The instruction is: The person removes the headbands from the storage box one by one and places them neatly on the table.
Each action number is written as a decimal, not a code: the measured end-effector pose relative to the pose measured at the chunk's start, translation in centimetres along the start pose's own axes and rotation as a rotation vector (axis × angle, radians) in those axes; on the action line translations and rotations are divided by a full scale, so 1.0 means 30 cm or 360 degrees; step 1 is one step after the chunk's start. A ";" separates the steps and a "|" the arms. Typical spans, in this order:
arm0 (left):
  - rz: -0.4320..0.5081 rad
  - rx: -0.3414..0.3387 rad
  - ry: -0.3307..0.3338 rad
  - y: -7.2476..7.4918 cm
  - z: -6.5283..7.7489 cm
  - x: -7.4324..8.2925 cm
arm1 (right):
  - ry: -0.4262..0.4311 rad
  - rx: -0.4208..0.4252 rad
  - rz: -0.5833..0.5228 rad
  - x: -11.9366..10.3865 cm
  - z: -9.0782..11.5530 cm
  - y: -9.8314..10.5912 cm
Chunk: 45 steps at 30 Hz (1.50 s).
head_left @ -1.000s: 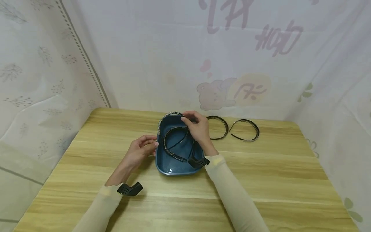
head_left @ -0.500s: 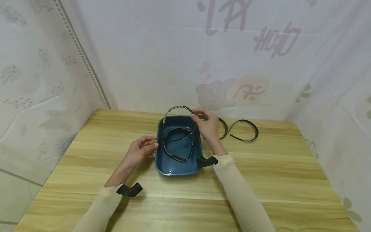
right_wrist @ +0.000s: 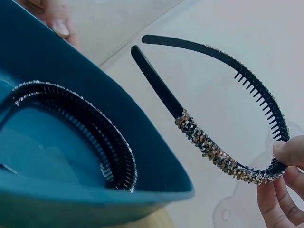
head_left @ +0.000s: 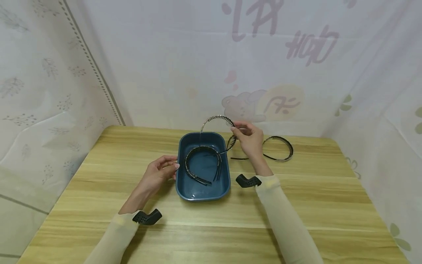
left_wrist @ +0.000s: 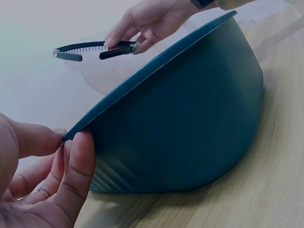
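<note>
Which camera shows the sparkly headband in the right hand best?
The right wrist view: the headband looks big, its sparkles and black ends clear. The head view shows it small; the left wrist view shows it nearly edge-on, mostly black.

Backdrop: you see printed lettering, none surely legible | large letters: the top edge of your head view crops them, one resembles A | smaller word: H-like start, rest unclear to you | yellow patch beside cartoon bear: unreadable strokes
</note>
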State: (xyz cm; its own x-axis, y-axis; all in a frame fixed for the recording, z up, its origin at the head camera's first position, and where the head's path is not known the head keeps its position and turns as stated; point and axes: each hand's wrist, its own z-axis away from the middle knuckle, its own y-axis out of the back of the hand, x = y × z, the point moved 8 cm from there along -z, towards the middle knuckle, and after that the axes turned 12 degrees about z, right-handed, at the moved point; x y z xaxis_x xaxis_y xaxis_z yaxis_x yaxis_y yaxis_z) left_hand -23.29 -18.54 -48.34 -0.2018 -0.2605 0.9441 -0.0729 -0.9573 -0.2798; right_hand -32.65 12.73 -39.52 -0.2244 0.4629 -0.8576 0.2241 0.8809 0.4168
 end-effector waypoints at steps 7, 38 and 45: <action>0.0014 -0.0007 -0.0006 0.000 0.005 -0.007 | -0.0060 -0.0007 -0.0023 0.040 -0.003 0.039; 0.0017 -0.0019 -0.0013 -0.006 0.008 0.009 | -0.0138 0.0271 0.0044 0.114 -0.043 0.305; 0.0019 -0.0009 -0.0010 -0.005 0.007 0.010 | -0.0158 0.0313 0.0070 0.158 -0.051 0.367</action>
State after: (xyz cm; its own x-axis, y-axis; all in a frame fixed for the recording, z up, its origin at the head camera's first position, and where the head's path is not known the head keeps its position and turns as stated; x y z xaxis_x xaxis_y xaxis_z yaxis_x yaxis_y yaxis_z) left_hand -23.14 -18.49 -47.99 -0.1968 -0.2727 0.9418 -0.0763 -0.9534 -0.2919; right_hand -32.69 24.78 -38.53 -0.1180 0.4800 -0.8693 0.4145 0.8193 0.3961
